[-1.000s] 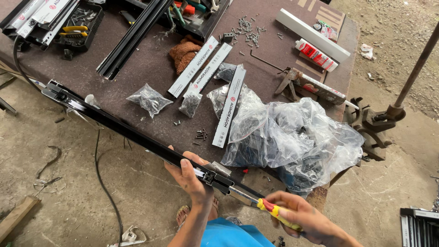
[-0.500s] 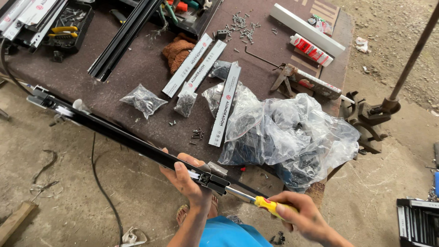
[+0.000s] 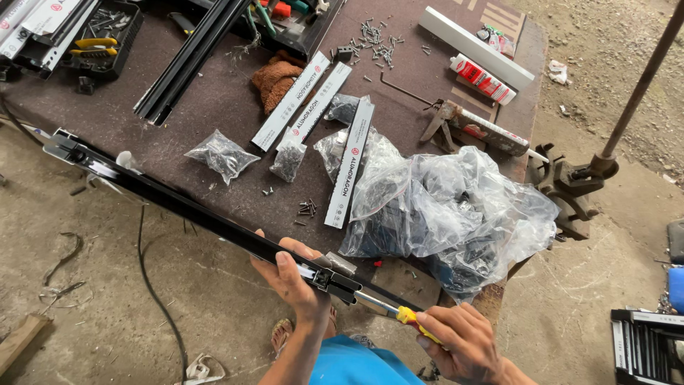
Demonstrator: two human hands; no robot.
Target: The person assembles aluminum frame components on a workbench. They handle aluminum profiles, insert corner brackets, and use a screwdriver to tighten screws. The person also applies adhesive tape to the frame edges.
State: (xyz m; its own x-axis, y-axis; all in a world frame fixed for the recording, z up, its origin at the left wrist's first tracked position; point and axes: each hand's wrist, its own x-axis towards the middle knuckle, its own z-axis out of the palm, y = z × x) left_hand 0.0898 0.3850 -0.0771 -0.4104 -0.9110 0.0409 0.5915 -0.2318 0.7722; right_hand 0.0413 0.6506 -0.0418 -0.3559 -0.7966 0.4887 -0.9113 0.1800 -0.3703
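A long black aluminium profile (image 3: 178, 207) lies along the near edge of the brown work table (image 3: 214, 107). My left hand (image 3: 293, 278) grips its right end from below, thumb over the top by a small metal fitting (image 3: 324, 276). My right hand (image 3: 459, 342) holds a yellow-handled screwdriver (image 3: 399, 312); its shaft points left into the end of the profile.
On the table lie a heap of clear plastic bags (image 3: 449, 207), small bags of screws (image 3: 222, 153), flat grey strips (image 3: 349, 164), loose screws (image 3: 377, 36), a caulking gun (image 3: 474, 127), a sealant tube (image 3: 481, 77) and black rails (image 3: 185, 60). A rusty stand (image 3: 581, 185) stands on the right.
The view has shifted slightly. My right hand with the screwdriver has moved a little to the right and lower; my left hand keeps its grip on the profile.
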